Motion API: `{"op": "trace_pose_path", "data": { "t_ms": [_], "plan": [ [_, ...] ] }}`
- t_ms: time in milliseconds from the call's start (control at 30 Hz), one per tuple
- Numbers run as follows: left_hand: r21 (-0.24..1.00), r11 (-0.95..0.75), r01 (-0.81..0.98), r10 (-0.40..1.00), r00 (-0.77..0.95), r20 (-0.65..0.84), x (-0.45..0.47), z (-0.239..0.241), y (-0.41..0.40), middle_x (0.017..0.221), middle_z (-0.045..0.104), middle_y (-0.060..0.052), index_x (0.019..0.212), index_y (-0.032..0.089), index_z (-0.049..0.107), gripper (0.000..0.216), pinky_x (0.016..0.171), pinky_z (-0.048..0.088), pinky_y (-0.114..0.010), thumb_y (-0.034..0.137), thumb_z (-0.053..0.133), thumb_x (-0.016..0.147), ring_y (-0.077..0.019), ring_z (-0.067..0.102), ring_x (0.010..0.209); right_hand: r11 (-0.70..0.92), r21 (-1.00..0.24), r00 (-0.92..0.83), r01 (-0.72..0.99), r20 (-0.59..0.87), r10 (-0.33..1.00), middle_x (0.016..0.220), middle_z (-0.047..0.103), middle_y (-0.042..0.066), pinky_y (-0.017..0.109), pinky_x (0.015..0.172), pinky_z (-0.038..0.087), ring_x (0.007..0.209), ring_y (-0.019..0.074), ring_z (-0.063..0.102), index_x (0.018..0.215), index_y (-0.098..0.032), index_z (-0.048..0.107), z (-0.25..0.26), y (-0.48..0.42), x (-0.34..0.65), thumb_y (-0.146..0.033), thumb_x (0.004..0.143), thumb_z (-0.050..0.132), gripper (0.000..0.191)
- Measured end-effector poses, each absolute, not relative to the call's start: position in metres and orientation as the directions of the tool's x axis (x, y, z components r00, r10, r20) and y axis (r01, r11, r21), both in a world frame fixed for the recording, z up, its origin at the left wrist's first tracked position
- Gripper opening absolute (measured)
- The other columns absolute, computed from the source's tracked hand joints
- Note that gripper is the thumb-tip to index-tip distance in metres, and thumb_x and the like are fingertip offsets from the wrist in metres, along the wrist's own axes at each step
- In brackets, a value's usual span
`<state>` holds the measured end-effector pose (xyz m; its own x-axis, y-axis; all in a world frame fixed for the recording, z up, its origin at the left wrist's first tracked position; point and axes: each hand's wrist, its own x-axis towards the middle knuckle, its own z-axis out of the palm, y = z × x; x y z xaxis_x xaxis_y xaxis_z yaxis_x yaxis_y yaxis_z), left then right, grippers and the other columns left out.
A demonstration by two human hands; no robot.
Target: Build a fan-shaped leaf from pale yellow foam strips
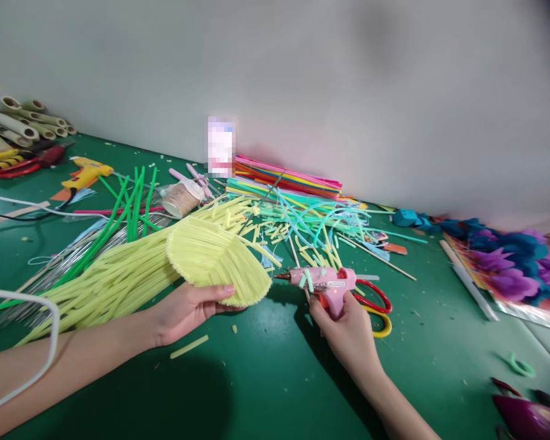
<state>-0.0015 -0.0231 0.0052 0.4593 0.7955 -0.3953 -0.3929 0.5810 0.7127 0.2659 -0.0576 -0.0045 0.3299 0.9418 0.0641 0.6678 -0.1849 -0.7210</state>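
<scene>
My left hand (183,310) grips the near edge of a leaf-shaped piece (215,260) made of pale yellow straws glued side by side, holding it just above the green table (275,373). My right hand (348,330) is closed round the handle of a pink hot glue gun (323,281), whose nozzle points left toward the straw piece, a short gap away. A cut bit of yellow straw (189,346) lies on the table below my left hand.
A pile of yellow straws (114,278) lies to the left, with green straws (132,208), a twine spool (181,198) and a yellow glue gun (85,172) behind. Red-and-yellow scissors (378,302) lie beside my right hand. Coloured straws (286,180) are stacked against the wall, purple and blue paper flowers (517,263) at right.
</scene>
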Motion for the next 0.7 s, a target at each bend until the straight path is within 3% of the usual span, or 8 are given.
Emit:
{"op": "trace_pose_path", "data": {
  "t_ms": [700],
  "plan": [
    [0.703,0.590,-0.396,0.788,0.474,-0.394,-0.0019,0.0058,-0.0222,0.119,0.071,-0.010,0.134,0.020,0.055,0.054,0.087,0.060,-0.034,0.008,0.067,0.083,-0.0254,0.068,0.106,-0.176,-0.713,0.308,0.679,0.059,0.949,0.045,0.044,-0.007,0.023,0.040,0.033,0.038,0.0117,0.045,0.063,-0.023,0.040,-0.0074,-0.0568,0.2678,-0.048,0.074,0.059,0.033]
  ]
}}
